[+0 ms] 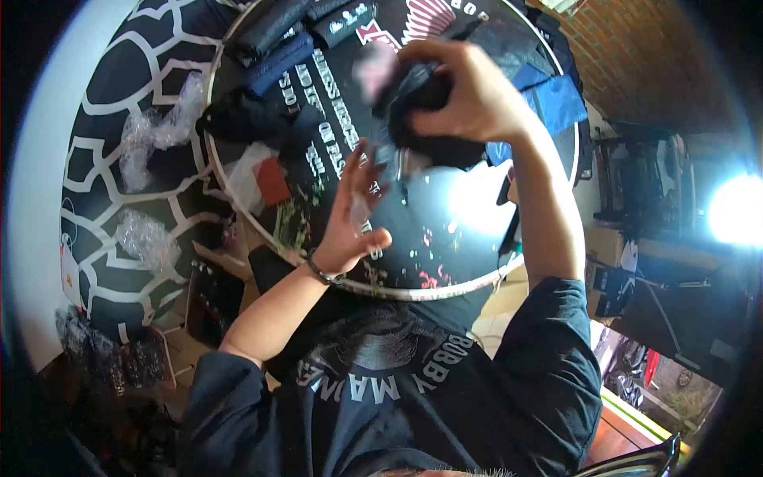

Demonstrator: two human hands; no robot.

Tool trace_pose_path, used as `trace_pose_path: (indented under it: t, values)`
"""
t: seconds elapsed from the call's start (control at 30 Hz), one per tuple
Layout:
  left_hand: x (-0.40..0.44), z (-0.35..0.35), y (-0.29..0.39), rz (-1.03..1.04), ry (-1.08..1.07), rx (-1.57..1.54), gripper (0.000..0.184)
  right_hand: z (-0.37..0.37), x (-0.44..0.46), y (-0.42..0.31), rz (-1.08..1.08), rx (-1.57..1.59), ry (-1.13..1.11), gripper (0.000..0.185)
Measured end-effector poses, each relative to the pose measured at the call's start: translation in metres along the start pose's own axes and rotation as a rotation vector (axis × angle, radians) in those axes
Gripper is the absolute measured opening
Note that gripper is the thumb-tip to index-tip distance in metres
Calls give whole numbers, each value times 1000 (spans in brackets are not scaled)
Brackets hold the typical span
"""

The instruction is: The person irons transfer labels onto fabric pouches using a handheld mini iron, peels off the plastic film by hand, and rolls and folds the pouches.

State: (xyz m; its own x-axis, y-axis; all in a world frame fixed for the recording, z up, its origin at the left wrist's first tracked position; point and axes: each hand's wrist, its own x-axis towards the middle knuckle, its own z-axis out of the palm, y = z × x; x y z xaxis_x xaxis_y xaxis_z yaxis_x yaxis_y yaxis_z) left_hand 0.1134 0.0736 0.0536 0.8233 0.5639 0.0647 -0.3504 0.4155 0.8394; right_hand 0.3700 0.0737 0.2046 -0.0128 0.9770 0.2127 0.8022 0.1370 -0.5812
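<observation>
My right hand point(470, 99) is closed around a dark, soft-looking bundle of black fabric point(425, 99), lifted above the round black table point(397, 262). A pale pink-and-white patch point(373, 73), smeared by motion, shows at the left side of the bundle; I cannot tell whether it is attached. My left hand point(355, 211) hovers lower and to the left, fingers spread, palm facing the bundle and apart from it. Those fingertips are blurred. Nothing can be made out in that hand.
Rolled dark fabric pieces point(270, 36) lie along the table's far left edge. A blue packet point(548, 103) sits at the right. A reddish-brown square point(273, 181) lies near the left rim. Crumpled clear plastic point(147, 242) rests on the patterned surface beyond. A lamp point(737, 211) glares at right.
</observation>
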Motion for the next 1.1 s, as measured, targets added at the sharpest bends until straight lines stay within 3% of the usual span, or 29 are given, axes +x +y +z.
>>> trace_pose_path:
  t: [0.03,0.1,0.17,0.23,0.27,0.3,0.4,0.5,0.57,0.63,0.7,0.77,0.83,0.93,1.1]
  values:
    - [-18,7,-12,-158,15,-228,120,15,-14,-14,72,-62,-40,52]
    - [-48,12,-36,-358,47,-636,75,54,-31,-8,101,-170,-196,54]
    - [-63,14,-47,-461,153,-646,58,94,-36,-2,178,-354,-365,54]
    - [-74,13,-61,-473,220,-638,52,132,-45,18,112,-310,-406,56]
    - [-79,10,-67,-519,323,-574,42,141,-49,23,96,-261,-457,68]
    - [-84,6,-71,-560,426,-509,34,145,-55,23,92,-254,-458,68]
    - [-93,-3,-82,-538,477,-485,29,149,-76,26,0,-364,31,82]
    - [-99,-15,-86,-552,431,-335,26,141,-118,-25,143,-228,282,53]
    - [-98,-17,-75,-566,414,-288,24,158,-157,-43,459,206,205,34]
    - [-93,-17,-64,-599,363,-205,23,183,-185,-50,427,287,319,26]
    - [-85,-18,-61,-521,370,33,25,204,-194,-46,390,332,411,28]
    - [-72,-24,-48,-452,231,339,27,213,-192,-41,418,265,454,29]
    - [-59,-31,-49,-315,194,440,27,215,-183,-43,477,249,451,25]
    - [-58,-43,-50,-371,234,365,26,224,-167,-47,379,280,541,24]
    - [-63,-50,-60,-383,354,276,29,240,-154,-45,428,348,556,25]
